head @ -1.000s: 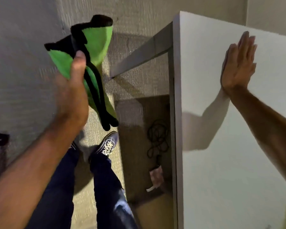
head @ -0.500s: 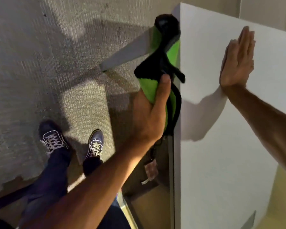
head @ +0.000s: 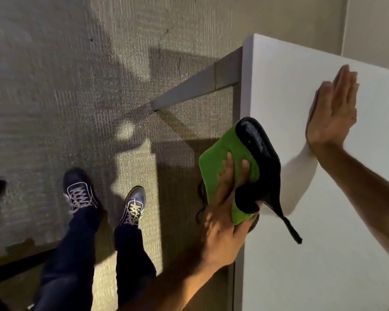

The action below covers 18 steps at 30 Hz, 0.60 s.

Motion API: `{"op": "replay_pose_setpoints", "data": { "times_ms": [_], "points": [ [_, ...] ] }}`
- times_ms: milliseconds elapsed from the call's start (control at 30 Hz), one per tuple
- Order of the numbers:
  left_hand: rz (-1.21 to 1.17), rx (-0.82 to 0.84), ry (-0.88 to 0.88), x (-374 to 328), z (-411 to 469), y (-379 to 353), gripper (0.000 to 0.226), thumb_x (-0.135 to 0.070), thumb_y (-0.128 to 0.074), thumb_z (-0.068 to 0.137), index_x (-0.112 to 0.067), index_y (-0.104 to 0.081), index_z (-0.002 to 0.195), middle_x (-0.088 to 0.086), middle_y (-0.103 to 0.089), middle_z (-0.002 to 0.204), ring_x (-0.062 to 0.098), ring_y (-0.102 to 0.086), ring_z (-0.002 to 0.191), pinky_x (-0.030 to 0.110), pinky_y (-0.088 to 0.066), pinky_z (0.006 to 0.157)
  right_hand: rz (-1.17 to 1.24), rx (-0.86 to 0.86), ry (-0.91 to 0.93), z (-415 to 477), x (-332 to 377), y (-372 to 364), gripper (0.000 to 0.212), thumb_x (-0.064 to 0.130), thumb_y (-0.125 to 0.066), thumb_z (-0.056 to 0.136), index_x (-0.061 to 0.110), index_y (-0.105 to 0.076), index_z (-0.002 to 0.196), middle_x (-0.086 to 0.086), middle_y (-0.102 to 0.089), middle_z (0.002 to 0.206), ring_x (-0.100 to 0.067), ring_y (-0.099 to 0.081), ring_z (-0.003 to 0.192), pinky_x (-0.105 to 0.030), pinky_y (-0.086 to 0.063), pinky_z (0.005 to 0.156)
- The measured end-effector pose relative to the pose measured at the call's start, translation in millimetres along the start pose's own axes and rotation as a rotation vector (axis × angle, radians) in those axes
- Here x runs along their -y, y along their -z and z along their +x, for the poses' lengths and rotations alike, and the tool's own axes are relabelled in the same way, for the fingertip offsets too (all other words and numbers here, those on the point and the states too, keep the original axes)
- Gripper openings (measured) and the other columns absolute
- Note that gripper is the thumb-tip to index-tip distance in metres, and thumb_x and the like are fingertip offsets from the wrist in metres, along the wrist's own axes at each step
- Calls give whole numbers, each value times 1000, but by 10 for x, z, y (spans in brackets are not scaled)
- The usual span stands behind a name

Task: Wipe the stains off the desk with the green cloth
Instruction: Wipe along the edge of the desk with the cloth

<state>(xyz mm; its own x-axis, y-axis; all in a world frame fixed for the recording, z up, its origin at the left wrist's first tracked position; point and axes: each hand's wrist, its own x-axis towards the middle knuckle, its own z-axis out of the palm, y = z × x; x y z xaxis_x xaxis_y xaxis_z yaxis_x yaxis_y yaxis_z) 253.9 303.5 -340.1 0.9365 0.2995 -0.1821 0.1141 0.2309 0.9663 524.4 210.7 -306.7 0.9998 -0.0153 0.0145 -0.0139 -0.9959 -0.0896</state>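
Note:
The green cloth point(head: 216, 158) with black trim hangs at the left edge of the white desk point(head: 301, 265). My left hand point(head: 227, 216) grips it from below, fingers spread over the green side; its black edge and a thin black strap drape onto the desk top. My right hand point(head: 332, 115) lies flat on the desk farther in, fingers together and pointing away, holding nothing. No stain shows on the visible white surface.
A grey metal desk leg and rail point(head: 195, 88) run out to the left over grey carpet point(head: 65, 86). My two shoes point(head: 133, 205) stand on the carpet left of the desk. A black cable point(head: 200, 205) lies under the desk edge.
My left hand has carried the cloth from out over the floor rightward to the desk's left edge and lowered it. The right hand stays flat on the desk.

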Motion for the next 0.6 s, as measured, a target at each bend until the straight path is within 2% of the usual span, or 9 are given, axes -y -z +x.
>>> {"op": "replay_pose_setpoints", "data": {
  "times_ms": [67, 167, 233, 300, 367, 400, 467, 533, 600],
  "points": [
    [-34, -9, 8, 45, 161, 66, 66, -34, -52, 101, -36, -17, 157, 10, -22, 164, 28, -24, 151, 57, -32, 117, -12, 13, 0, 11, -38, -27, 58, 46, -20, 111, 27, -14, 165, 1, -9, 175, -19, -6, 163, -47, -5, 128],
    [-53, 2, -53, 61, 455, 135, 68, -39, -49, 102, -33, -11, 158, 13, -20, 164, 29, -21, 152, 54, -28, 120, -17, -3, 6, 26, -82, -32, 58, 46, -20, 111, 27, -14, 165, 1, -10, 175, -18, -6, 163, -47, -5, 128],
    [20, -6, -33, -19, 839, 180, 65, -46, -44, 102, -16, -23, 155, 23, -33, 157, 38, -35, 145, 54, -38, 113, -10, 6, -1, 31, -100, -35, 58, 47, -21, 111, 28, -15, 165, 1, -10, 175, -18, -6, 162, -46, -5, 128],
    [32, -83, 33, -181, 1249, 249, 62, -46, -49, 100, 2, -44, 138, 35, -53, 132, 48, -54, 120, 58, -49, 95, -8, 12, -10, 39, -89, -36, 58, 47, -21, 111, 29, -14, 165, 1, -9, 175, -18, -6, 162, -46, -5, 128],
    [34, -197, 65, -343, 1592, 319, 53, -37, -54, 99, 8, -54, 126, 26, -65, 116, 37, -64, 106, 47, -53, 88, -1, 15, 3, 32, -80, -32, 58, 48, -20, 111, 28, -13, 165, 2, -8, 175, -18, -5, 163, -47, -4, 128],
    [4, -247, 62, -390, 1718, 349, 47, -32, -55, 98, 10, -57, 119, 15, -69, 102, 24, -68, 93, 33, -55, 78, 10, 16, 9, 39, -84, -36, 59, 48, -20, 111, 28, -13, 165, 1, -8, 175, -18, -4, 163, -48, -4, 128],
    [-72, -297, 33, -447, 1852, 368, 34, -22, -56, 98, 12, -60, 100, -2, -55, 70, 10, -54, 58, 17, -41, 56, 3, 13, 6, 51, -83, -39, 59, 49, -20, 110, 28, -13, 165, 1, -8, 175, -18, -5, 163, -49, -4, 128],
    [-73, -341, 51, -481, 1811, 320, 31, -17, -57, 98, 14, -60, 94, 0, -49, 63, 7, -47, 52, 15, -36, 54, 5, 9, -4, 43, -69, -39, 59, 49, -21, 110, 28, -15, 165, 1, -10, 175, -19, -6, 163, -50, -5, 128],
    [-33, -375, 103, -478, 1672, 224, 40, -22, -58, 97, 17, -59, 102, 16, -63, 75, 16, -59, 64, 26, -47, 62, 3, 1, -16, 37, -61, -31, 59, 49, -21, 110, 28, -16, 165, 1, -11, 175, -19, -7, 162, -51, -6, 128]
  ]
}}
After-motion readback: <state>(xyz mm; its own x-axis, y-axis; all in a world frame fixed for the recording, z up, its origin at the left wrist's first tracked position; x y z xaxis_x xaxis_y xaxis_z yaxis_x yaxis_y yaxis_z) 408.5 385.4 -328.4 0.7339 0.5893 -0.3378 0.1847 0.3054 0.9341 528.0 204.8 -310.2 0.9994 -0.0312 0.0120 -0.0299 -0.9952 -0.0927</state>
